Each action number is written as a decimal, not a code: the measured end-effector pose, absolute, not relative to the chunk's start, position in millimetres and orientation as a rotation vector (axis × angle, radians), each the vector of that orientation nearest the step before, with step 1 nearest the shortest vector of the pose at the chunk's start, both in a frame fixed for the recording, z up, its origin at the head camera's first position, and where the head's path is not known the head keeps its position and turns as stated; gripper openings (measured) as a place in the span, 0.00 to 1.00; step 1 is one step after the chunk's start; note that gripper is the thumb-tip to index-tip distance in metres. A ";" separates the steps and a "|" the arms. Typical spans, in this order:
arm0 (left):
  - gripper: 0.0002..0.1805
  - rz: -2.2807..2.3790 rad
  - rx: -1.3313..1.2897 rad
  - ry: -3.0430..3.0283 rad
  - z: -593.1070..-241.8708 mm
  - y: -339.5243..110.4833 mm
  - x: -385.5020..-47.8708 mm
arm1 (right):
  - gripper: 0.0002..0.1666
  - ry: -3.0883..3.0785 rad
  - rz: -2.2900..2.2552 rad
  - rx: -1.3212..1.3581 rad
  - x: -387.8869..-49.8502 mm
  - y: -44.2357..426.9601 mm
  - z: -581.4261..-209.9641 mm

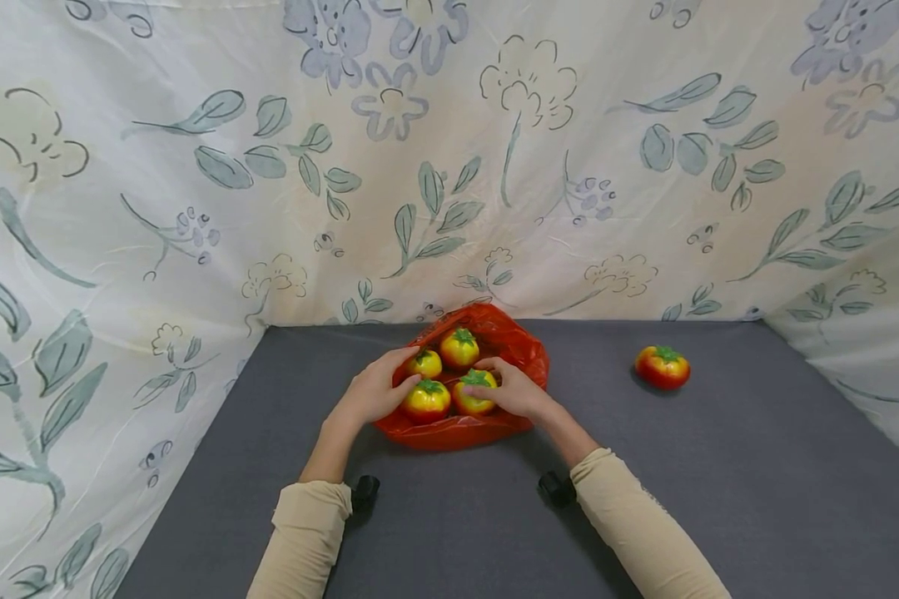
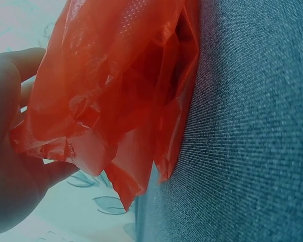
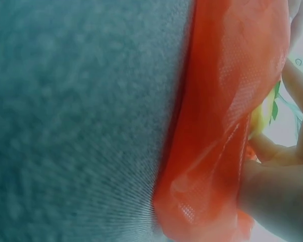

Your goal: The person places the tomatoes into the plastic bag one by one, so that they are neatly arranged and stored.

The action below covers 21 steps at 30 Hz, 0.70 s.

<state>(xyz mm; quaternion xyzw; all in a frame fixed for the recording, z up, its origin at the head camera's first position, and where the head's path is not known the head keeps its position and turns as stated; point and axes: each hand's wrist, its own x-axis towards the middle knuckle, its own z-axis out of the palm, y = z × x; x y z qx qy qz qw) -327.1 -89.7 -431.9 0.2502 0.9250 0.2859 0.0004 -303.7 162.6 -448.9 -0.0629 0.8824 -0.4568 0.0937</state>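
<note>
A red plastic bag (image 1: 438, 437) lies on its base with its mouth spread wide. Several red-and-yellow tomatoes with green tops sit inside, such as the rear tomato (image 1: 459, 349). At the bag's left rim, my left hand (image 1: 378, 387) grips the plastic; its fingers partly cover a small tomato (image 1: 424, 363), and its thumb is close to the front-left tomato (image 1: 426, 403). Thumb and fingers of my right hand (image 1: 520, 391) hold the front-right tomato (image 1: 474, 401) within the bag. In the left wrist view, the red film (image 2: 106, 91) hides the left fingertips.
One more tomato (image 1: 663, 368) rests on the dark grey table (image 1: 719, 466), well to the right of the bag. Behind the table and along both sides hangs a flower-patterned curtain (image 1: 449, 241). A small black wrist device (image 1: 556, 489) is worn at the right wrist.
</note>
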 end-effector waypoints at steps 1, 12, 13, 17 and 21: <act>0.29 0.897 0.787 2.905 -431.9 -89.6 -327.2 | 0.37 2.617 -1.361 -0.186 -303.8 163.2 -448.1; 0.29 0.901 0.785 2.897 -432.9 -89.8 -327.8 | 0.36 2.597 -1.471 -0.131 -307.1 169.5 -444.8; 0.29 0.901 0.786 2.897 -433.0 -89.7 -327.7 | 0.35 2.599 -1.481 -0.122 -307.0 170.1 -444.4; 0.29 0.901 0.794 2.897 -433.5 -89.3 -327.8 | 0.34 2.606 -1.532 -0.106 -306.6 172.8 -441.9; 0.29 0.901 0.794 2.896 -432.6 -88.9 -327.7 | 0.33 2.595 -1.620 -0.120 -307.3 177.2 -438.6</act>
